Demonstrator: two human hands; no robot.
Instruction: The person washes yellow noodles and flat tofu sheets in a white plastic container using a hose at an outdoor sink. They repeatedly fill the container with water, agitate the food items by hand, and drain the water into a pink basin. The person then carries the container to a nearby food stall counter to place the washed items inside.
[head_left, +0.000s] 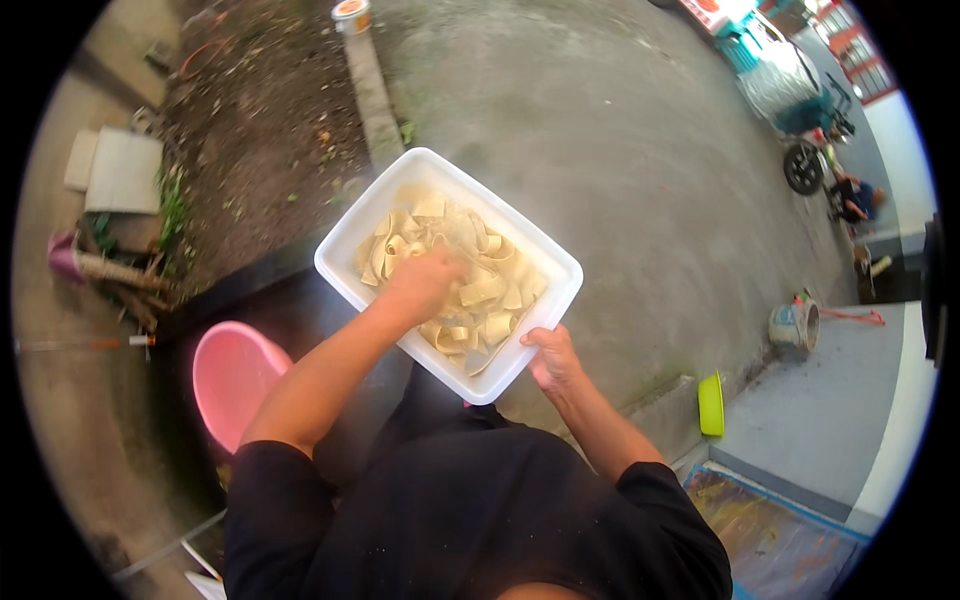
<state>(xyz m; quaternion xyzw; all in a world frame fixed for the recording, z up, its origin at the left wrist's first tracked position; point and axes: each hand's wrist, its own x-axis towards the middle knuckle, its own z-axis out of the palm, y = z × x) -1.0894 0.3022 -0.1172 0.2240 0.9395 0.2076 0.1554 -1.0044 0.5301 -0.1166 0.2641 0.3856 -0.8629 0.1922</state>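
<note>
Held in front of my body is a white rectangular plastic tub (450, 161), turned at an angle. My right hand (553, 360) grips its near right corner, thumb over the rim. Inside lie many wide, flat, pale yellow strips (487, 289), curled and looped over each other; their exact kind is not clear. My left hand (431, 281) reaches over the left rim and down among the strips. It is blurred, its fingertips are hidden, and whether it holds any strip cannot be seen.
A pink plastic basin (236, 382) stands left of my arm. Bare soil (262, 165) with a concrete kerb (373, 97) lies ahead left. To the right are a lime-green basin (711, 405), a bucket (793, 328), a motor vehicle (804, 166) and a seated person (859, 201).
</note>
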